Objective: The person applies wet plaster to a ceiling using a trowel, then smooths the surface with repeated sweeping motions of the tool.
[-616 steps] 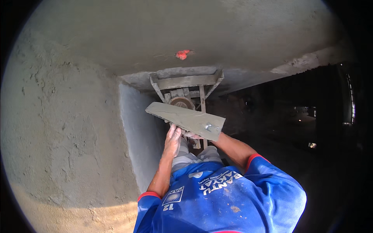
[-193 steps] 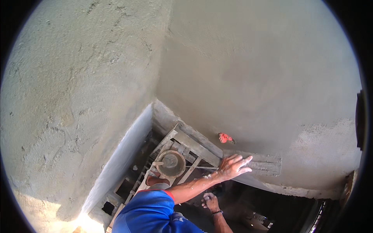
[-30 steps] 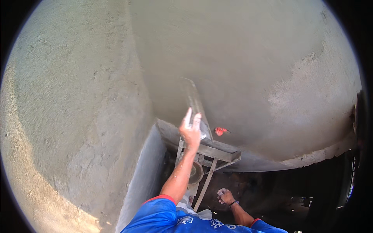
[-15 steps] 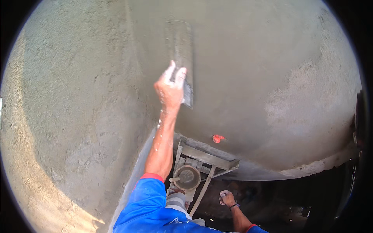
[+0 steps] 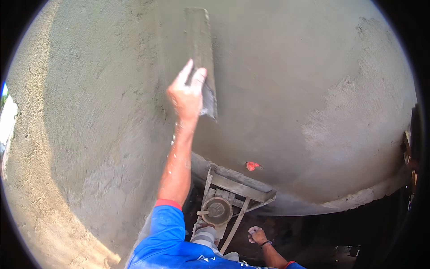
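Observation:
My left hand (image 5: pixel 186 95) is closed round the grip of a long rectangular plastering trowel (image 5: pixel 202 47). The blade stands nearly upright against wet grey plaster (image 5: pixel 268 85), its top leaning slightly left. Whitish plaster coats the fingers, and flecks of it dot the forearm. The grip itself is mostly hidden by the hand. Low on the right, my right hand (image 5: pixel 256 235) hangs away from the wall with its fingers curled, a dark band on the wrist; nothing shows in it.
Below the wall stands a wooden frame (image 5: pixel 239 186) of planks, with a round bucket (image 5: pixel 217 210) on it and a short handle sticking out of the bucket. A red scrap (image 5: pixel 252 166) sticks to the plaster. At left, a rougher wall (image 5: pixel 103 148) meets this one in a corner.
The left hand and trowel have moved up and a little left along the plaster. My right hand remains low and curled. The view has shifted slightly.

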`<action>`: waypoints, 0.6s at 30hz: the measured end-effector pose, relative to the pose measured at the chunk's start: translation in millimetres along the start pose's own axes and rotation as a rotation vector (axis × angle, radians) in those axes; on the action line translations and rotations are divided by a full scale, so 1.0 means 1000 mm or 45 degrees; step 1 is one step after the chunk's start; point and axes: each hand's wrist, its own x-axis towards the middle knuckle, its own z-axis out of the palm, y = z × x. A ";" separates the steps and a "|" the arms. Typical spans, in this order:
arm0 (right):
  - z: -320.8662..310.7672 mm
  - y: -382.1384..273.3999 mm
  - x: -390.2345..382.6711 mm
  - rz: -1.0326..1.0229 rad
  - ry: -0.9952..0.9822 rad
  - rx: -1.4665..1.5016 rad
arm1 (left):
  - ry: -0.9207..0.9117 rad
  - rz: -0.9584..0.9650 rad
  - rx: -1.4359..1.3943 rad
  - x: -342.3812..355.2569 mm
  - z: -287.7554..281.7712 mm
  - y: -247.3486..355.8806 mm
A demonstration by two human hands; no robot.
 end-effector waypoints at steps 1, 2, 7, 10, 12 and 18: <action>0.002 0.002 0.001 -0.003 -0.020 0.008 | 0.075 0.040 -0.003 0.035 -0.011 -0.006; -0.003 0.008 0.003 -0.008 0.014 -0.023 | 0.104 0.058 0.064 0.058 -0.012 -0.011; -0.019 0.018 -0.002 0.095 0.067 0.028 | 0.062 0.146 0.287 0.029 0.037 0.023; -0.021 0.025 -0.002 0.117 0.057 -0.028 | -0.139 0.264 0.337 -0.053 0.080 0.046; -0.012 0.023 0.001 0.121 0.034 -0.047 | -0.345 0.225 0.307 -0.117 0.103 0.055; -0.001 -0.015 0.010 -0.051 0.007 0.021 | -0.324 0.235 0.193 -0.112 0.032 0.025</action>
